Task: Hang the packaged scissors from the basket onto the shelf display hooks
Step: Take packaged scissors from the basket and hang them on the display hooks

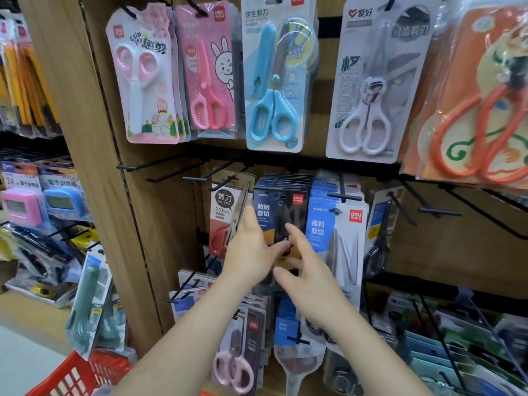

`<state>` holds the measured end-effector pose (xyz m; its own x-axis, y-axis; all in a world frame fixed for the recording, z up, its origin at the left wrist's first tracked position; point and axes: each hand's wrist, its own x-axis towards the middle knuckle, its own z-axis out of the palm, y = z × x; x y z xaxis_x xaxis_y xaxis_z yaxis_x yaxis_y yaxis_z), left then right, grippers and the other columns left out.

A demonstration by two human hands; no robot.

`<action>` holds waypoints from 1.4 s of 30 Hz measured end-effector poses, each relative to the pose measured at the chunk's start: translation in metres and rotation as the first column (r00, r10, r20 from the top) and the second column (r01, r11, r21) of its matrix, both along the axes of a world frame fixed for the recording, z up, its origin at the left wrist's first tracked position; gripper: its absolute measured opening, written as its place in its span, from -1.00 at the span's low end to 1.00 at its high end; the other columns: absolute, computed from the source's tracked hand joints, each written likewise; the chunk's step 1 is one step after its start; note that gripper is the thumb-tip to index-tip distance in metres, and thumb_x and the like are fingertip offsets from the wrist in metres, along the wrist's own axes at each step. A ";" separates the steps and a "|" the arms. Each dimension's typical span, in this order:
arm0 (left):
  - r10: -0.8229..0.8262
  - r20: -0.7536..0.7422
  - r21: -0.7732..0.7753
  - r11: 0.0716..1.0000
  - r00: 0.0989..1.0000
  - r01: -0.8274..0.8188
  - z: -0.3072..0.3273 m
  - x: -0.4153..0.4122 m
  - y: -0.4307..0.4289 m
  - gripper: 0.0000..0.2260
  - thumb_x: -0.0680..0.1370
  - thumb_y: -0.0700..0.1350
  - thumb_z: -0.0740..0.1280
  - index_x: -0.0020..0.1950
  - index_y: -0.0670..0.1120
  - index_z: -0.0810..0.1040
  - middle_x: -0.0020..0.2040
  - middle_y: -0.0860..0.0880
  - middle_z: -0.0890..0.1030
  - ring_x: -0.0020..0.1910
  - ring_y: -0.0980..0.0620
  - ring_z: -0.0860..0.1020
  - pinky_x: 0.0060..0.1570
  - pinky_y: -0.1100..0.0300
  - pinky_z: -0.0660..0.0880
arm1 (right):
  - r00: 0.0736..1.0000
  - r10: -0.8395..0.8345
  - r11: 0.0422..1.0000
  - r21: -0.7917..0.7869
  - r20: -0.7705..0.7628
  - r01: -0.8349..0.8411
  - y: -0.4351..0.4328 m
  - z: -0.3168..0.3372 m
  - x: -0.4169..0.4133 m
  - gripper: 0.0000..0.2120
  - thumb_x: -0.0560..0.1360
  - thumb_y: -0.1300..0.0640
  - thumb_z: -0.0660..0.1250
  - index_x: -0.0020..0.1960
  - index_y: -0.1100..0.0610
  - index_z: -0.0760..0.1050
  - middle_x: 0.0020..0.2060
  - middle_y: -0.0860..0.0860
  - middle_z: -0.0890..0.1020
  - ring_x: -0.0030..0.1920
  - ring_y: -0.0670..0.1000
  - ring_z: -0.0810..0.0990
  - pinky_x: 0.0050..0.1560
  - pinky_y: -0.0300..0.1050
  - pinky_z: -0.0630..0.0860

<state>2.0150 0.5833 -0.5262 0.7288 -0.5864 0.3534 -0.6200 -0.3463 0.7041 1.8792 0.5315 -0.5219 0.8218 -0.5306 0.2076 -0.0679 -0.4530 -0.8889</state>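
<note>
A dark packaged scissors (275, 212) with a blue-and-orange label hangs at the front of a stack on a middle-row hook (274, 182). My left hand (251, 250) is at the pack's left edge, fingers pointing up and thumb lying across its front, pinching it. My right hand (305, 270) is spread in front of the pack's lower part, fingers relaxed and touching it. The red basket (77, 375) shows at the bottom left; what it holds is out of sight.
Kids' scissors packs fill the top row. A red-handled scissors pack (225, 212) hangs left of the dark stack, and blue packs (334, 224) hang to its right. Bare black hooks (137, 167) stick out at left and right (440, 214). More packs hang below.
</note>
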 end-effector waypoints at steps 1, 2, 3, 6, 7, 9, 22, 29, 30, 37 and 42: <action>0.013 0.017 0.019 1.000 1.000 -0.014 0.002 -0.002 -0.003 -0.10 0.45 0.10 0.50 0.59 -0.04 0.00 0.48 -0.11 0.39 0.31 -0.14 0.51 0.21 -0.06 0.51 | 1.000 -0.002 1.000 0.028 0.017 0.001 -0.001 -0.001 0.003 -0.24 0.58 0.18 0.30 0.54 -0.33 -0.01 0.46 -0.28 0.21 0.44 -0.11 0.35 0.40 -0.04 0.41; 0.027 0.024 0.034 0.999 0.999 -0.028 0.001 -0.002 -0.004 -0.10 0.47 0.07 0.48 0.60 -0.05 -0.03 0.49 -0.13 0.36 0.30 -0.17 0.51 0.20 -0.05 0.51 | 0.999 0.005 0.999 0.050 0.032 -0.006 -0.002 -0.001 0.005 -0.23 0.58 0.19 0.30 0.54 -0.33 -0.03 0.39 -0.31 0.20 0.44 -0.13 0.34 0.39 -0.06 0.41; 0.035 0.018 0.044 0.998 0.999 -0.036 0.001 -0.002 -0.007 -0.11 0.49 0.05 0.47 0.61 -0.05 -0.06 0.50 -0.14 0.35 0.31 -0.19 0.50 0.20 -0.05 0.50 | 0.999 0.014 0.997 0.070 0.044 -0.017 -0.002 -0.001 0.007 -0.22 0.57 0.21 0.31 0.54 -0.32 -0.03 0.33 -0.32 0.20 0.41 -0.16 0.33 0.34 -0.11 0.43; 0.051 -0.075 0.034 0.998 0.996 -0.048 0.004 0.003 -0.014 -0.12 0.51 -0.03 0.45 0.61 0.04 -0.11 0.48 -0.14 0.38 0.34 -0.19 0.47 0.28 -0.04 0.45 | 0.996 0.037 0.979 0.196 0.083 -0.053 -0.005 0.002 0.010 -0.25 0.57 0.29 0.30 0.55 -0.25 0.07 0.34 -0.27 0.26 0.39 -0.16 0.35 0.27 -0.11 0.49; 0.060 -0.108 0.054 0.997 0.992 -0.054 0.006 0.005 -0.017 -0.13 0.53 -0.04 0.43 0.61 0.06 -0.13 0.50 -0.15 0.36 0.37 -0.19 0.44 0.32 -0.02 0.42 | 0.995 0.042 0.962 0.266 0.094 -0.066 -0.007 0.004 0.009 -0.31 0.57 0.32 0.29 0.54 -0.19 0.15 0.39 -0.22 0.30 0.40 -0.11 0.40 0.25 -0.07 0.53; 0.076 -0.155 0.133 0.990 0.985 -0.056 0.010 0.006 -0.019 -0.17 0.58 -0.03 0.37 0.62 0.06 -0.17 0.53 -0.18 0.30 0.43 -0.21 0.38 0.34 0.00 0.36 | 0.994 0.059 0.931 0.355 0.090 -0.087 -0.012 0.013 0.002 -0.49 0.59 0.34 0.26 0.45 -0.05 0.35 0.38 -0.12 0.47 0.29 -0.02 0.56 0.11 -0.08 0.60; -0.031 -0.102 0.042 0.998 0.994 0.036 -0.017 -0.002 0.113 -0.76 0.59 -0.17 0.34 0.18 0.13 0.56 0.15 0.14 0.62 -0.01 0.20 0.59 0.00 0.40 0.51 | 0.988 0.144 0.977 0.170 -0.056 -0.132 0.006 0.023 -0.038 -0.80 0.60 0.27 0.26 0.08 0.05 0.61 -0.11 0.01 0.75 -0.16 -0.01 0.71 -0.15 -0.19 0.60; 0.095 -0.315 0.271 0.963 0.944 -0.006 -0.071 0.009 0.236 -0.76 0.60 -0.27 0.29 -0.12 0.03 0.63 -0.32 0.02 0.68 -0.33 0.12 0.62 -0.16 0.08 0.59 | 0.910 0.343 0.927 0.237 -0.233 -0.289 0.067 -0.031 0.000 -0.81 0.58 0.27 0.29 0.00 0.02 0.60 -0.10 0.16 0.72 -0.24 -0.05 0.64 -0.24 -0.20 0.55; 0.108 -0.306 0.318 0.948 0.946 -0.005 -0.077 0.011 0.251 -0.76 0.59 -0.29 0.29 -0.11 0.02 0.63 -0.31 0.00 0.68 -0.32 0.10 0.63 -0.14 0.07 0.61 | 0.886 0.375 0.917 0.252 -0.273 -0.310 0.078 -0.043 0.008 -0.82 0.58 0.27 0.30 0.00 0.02 0.60 -0.08 0.17 0.71 -0.24 -0.04 0.63 -0.23 -0.17 0.55; 0.142 -0.240 0.646 0.762 0.960 0.049 -0.122 0.021 0.355 -0.73 0.49 -0.30 0.31 -0.04 0.06 0.65 -0.23 0.16 0.69 -0.21 0.22 0.61 -0.11 0.31 0.52 | 0.738 0.518 0.838 0.431 -0.433 -0.335 0.146 -0.151 0.057 -0.85 0.57 0.28 0.33 0.08 0.10 0.59 -0.17 0.08 0.64 -0.25 -0.07 0.60 -0.28 -0.26 0.52; 0.278 -0.255 0.739 0.673 0.926 0.001 -0.200 0.029 0.394 -0.76 0.53 -0.26 0.27 0.06 -0.03 0.67 0.03 0.06 0.69 0.03 0.04 0.62 0.05 0.23 0.52 | 0.672 0.502 0.807 0.574 -0.545 -0.138 0.185 -0.232 0.085 -0.70 0.58 0.29 0.27 0.29 0.11 0.48 -0.09 0.11 0.51 -0.15 -0.02 0.50 -0.26 -0.21 0.47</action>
